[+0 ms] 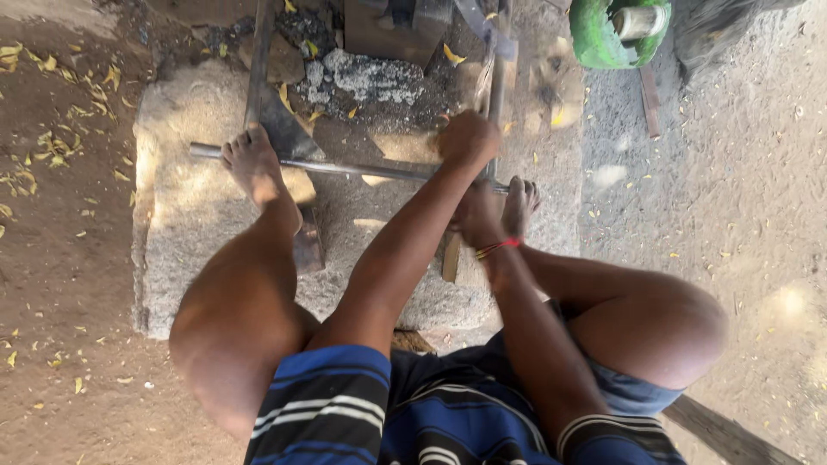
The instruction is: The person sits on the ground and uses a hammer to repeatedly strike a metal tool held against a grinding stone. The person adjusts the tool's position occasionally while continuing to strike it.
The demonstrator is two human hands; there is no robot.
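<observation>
I squat on a rough stone slab (185, 250). A long thin metal rod (362, 170) lies across it, pinned under my left foot (252, 164) and my right foot (521, 202). My left hand (469, 138) is a closed fist around a long narrow tool (493, 77) that crosses the rod near its right end. My right hand (476, 215), with a red thread at the wrist, grips the same tool lower down, just above a wooden piece (451, 258). The fingers of both hands are partly hidden.
A dark flat blade (284, 129) lies on the slab by my left foot. Ash and charcoal (370, 77) are piled at the far edge. A green pot (603, 39) stands at top right. A plank (724, 435) lies at bottom right. Yellow leaves dot the dirt.
</observation>
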